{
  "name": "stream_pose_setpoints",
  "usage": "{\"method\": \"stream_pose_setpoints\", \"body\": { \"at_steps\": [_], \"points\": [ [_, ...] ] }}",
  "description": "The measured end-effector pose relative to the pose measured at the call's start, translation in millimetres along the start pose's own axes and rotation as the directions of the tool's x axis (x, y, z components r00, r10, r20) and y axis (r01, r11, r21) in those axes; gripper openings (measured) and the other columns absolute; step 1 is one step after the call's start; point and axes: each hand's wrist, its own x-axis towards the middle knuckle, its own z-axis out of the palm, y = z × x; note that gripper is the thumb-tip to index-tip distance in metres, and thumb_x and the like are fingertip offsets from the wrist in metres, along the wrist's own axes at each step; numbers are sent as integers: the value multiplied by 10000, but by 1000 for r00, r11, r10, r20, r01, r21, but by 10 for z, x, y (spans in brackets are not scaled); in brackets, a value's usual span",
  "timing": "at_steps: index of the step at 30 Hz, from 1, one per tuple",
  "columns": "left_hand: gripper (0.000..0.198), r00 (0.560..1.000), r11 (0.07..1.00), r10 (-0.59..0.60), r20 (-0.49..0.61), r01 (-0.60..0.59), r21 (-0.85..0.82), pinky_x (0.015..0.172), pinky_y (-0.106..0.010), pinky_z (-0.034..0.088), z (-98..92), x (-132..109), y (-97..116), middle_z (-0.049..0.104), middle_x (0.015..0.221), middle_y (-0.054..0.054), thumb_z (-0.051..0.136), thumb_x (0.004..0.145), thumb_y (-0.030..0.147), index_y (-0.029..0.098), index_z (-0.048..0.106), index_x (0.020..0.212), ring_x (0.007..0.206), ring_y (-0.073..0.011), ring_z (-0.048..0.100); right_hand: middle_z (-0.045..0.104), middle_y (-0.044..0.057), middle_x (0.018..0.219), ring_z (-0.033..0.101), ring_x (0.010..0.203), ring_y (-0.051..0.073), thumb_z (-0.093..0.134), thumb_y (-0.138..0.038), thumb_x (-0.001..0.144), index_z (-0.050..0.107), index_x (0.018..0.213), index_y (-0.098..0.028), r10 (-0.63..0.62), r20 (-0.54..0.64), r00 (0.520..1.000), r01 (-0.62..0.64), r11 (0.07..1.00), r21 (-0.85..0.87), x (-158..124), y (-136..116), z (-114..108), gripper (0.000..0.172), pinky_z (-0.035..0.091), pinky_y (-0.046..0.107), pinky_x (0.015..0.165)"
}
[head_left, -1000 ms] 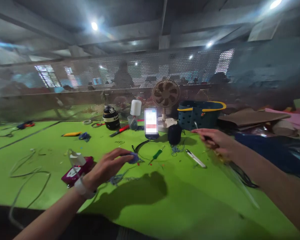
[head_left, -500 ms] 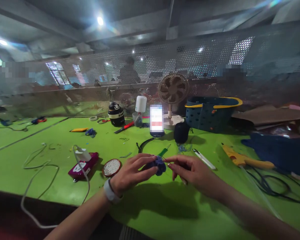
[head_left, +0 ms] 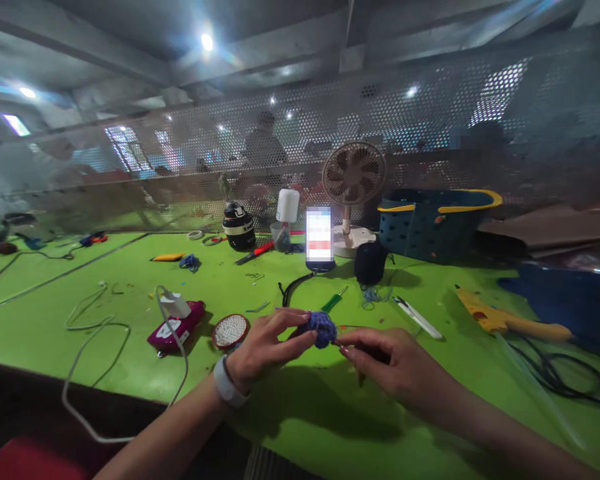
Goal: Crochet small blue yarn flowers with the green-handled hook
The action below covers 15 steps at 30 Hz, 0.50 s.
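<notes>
Holds a small blue yarn piece (head_left: 323,328) in the left hand (head_left: 265,347), grip pinched shut around it, just above the green table (head_left: 130,293). Meets its edge with the right hand (head_left: 385,363), grip narrowed to a closed fingertip pinch; contents too small to tell. Sits near a round studded disc (head_left: 230,331) on the left, with a green-handled tool (head_left: 334,301) just behind.

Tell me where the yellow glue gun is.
In the head view the glue gun lies on the green table at the right, beyond the right hand, between the white snips and the blue cloth.
</notes>
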Motion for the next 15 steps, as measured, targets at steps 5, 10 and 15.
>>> {"method": "stream_pose_setpoints", "body": {
  "at_steps": [5,10,15],
  "points": [
    [211,1000,1000,6,4,-6,27,758,-327,614,17,-16,5,564,1108,-77,487,960,169,182,617,1126,1042,-191,620,705,56,725,550,577,137,547,-330,897,756,1047,-157,3,-5,1000,-3,1000,-13,-2,-1,5,309,411,253,529],
    [227,1000,999,15,10,-16,48,760,-289,610,16,9,14,562,1100,-61,511,944,134,194,607,1140,1026,-171,625,707,46,699,573,573,145,545,-313,904,762,1055,-180,-18,16,1000,19,998,-59,-11,6,-34,296,432,256,520],
    [207,997,997,60,42,-62,54,770,-316,616,-10,74,25,566,1041,-70,473,970,188,176,619,1116,1036,-193,620,737,53,778,630,644,161,542,-291,906,777,1011,-205,-37,43,998,41,996,-77,-4,23,-70,272,492,268,579]
  ]
}}
